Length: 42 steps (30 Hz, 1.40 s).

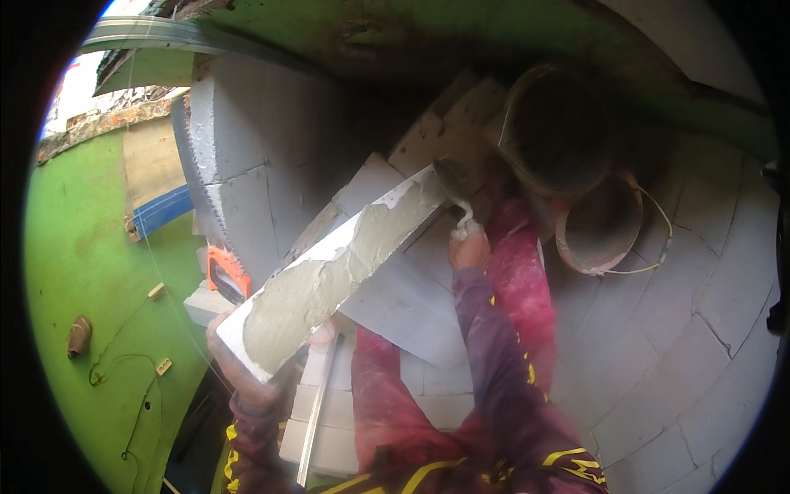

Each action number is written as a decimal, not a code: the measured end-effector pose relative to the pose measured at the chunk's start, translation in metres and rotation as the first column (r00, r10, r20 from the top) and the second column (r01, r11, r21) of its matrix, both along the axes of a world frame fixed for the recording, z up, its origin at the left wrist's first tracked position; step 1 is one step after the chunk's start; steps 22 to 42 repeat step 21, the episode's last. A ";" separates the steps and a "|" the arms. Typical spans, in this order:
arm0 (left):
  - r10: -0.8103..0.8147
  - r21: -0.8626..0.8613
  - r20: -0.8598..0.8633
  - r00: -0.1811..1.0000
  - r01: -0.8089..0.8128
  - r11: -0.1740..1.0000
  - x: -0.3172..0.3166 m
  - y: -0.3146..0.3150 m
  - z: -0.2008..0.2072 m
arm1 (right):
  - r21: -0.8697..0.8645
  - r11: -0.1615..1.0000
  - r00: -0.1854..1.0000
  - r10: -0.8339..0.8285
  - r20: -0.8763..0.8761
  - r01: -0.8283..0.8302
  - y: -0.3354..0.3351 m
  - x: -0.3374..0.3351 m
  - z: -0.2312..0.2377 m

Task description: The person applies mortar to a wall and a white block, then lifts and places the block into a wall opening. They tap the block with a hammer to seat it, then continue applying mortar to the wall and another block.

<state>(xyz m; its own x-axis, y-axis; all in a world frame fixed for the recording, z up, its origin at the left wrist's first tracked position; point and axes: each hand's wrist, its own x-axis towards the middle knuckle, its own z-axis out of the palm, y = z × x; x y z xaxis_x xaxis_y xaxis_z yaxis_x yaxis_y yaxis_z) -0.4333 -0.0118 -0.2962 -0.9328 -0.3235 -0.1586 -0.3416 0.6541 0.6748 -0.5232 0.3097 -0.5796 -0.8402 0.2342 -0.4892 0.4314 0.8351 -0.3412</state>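
A long pale lightweight block (234, 331) lies tilted across the middle, its near left end lower in the picture and its far end up to the right. Wet grey mortar (329, 267) coats most of its upward face, with bare white along one edge. My left hand (247, 375) grips the near end, fingers wrapped round its side and underside. At the far end, my right hand (470, 247) is closed round the handle of a trowel (453, 179). The trowel's dark blade is beside the mortared end; whether it touches is unclear.
A handsaw (224, 267) with an orange handle leans on a block wall (247, 140) at left. Two buckets, one larger (504, 136) and one with a wire handle (566, 247), stand at right. A metal straightedge (318, 407) rests by my legs. A thin string runs down the left.
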 end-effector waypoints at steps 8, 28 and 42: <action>-0.091 0.122 -0.088 0.992 0.102 0.987 -0.002 -0.009 0.004 | 0.013 1.000 0.999 0.013 0.042 -0.014 0.010 0.034 0.071; 0.064 0.073 0.008 0.998 -0.065 0.995 -0.005 0.001 0.006 | -0.008 1.000 0.995 0.025 0.098 -0.025 0.009 0.030 0.060; 0.064 0.073 0.008 0.998 -0.065 0.995 -0.005 0.001 0.006 | -0.008 1.000 0.995 0.025 0.098 -0.025 0.009 0.030 0.060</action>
